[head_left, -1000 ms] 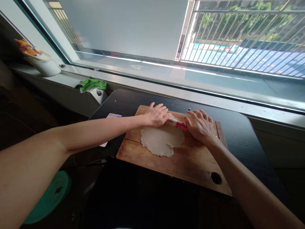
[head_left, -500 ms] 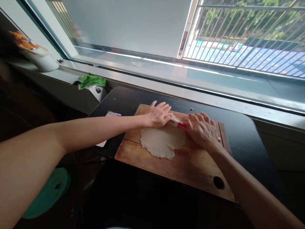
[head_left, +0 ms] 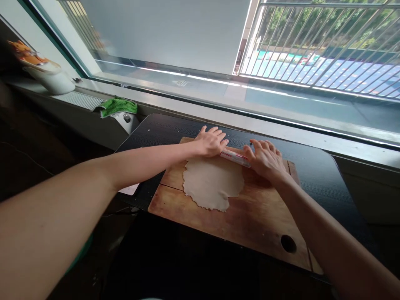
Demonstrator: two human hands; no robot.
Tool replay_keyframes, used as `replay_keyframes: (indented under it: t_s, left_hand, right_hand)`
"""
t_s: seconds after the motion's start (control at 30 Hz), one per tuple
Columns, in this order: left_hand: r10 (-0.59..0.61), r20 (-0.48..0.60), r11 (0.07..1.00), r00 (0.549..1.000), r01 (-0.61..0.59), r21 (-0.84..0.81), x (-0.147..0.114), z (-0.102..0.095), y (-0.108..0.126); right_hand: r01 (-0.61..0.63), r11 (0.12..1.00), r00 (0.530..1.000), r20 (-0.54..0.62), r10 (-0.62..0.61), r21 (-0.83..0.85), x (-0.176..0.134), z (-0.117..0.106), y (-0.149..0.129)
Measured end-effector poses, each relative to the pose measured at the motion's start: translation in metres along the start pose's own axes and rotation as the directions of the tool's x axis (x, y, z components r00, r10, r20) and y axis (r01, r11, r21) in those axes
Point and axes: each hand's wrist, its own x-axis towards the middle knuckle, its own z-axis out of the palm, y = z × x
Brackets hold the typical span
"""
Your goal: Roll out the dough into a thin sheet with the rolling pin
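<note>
A thin, uneven sheet of dough [head_left: 212, 185] lies on a wooden board [head_left: 250, 225]. Across its far edge runs a tube-like roller [head_left: 235, 158] with white and red print; its ends are hidden under my palms. My left hand [head_left: 211, 141] rests on the roller's left end, fingers spread and pointing away. On the right end lies my right hand [head_left: 266, 158], its fingers also stretched apart and slightly bent. Neither hand wraps round the roller.
The board sits on a black table [head_left: 325, 191] beside a window sill. A phone [head_left: 129, 189] lies partly under my left forearm. A green cloth [head_left: 118, 107] and a white pot [head_left: 54, 79] stand farther left. The board has a round hole [head_left: 288, 243].
Both hands have moved slightly away from me along with the roller. It has turned, showing more white print where red showed before. More dough shows on the near side.
</note>
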Motion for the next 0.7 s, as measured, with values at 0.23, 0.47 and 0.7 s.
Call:
replay_keyframes:
  t_s: [0.23, 0.47, 0.7]
  left_hand:
    - [0.003, 0.002, 1.0, 1.0, -0.003, -0.005, -0.002, 0.004, -0.001]
    - [-0.007, 0.007, 1.0, 1.0, 0.007, -0.025, 0.011, 0.002, -0.002]
    - [0.047, 0.052, 0.998, 0.998, -0.046, -0.037, -0.001, 0.003, -0.003]
  right_hand:
    - [-0.074, 0.995, 0.993, 0.095, 0.068, 0.065, -0.002, -0.003, -0.004]
    - [-0.025, 1.0, 0.999, -0.023, 0.025, 0.01, 0.008, 0.0, 0.0]
    - [0.023, 1.0, 0.999, 0.049, -0.023, -0.004, -0.007, 0.001, -0.002]
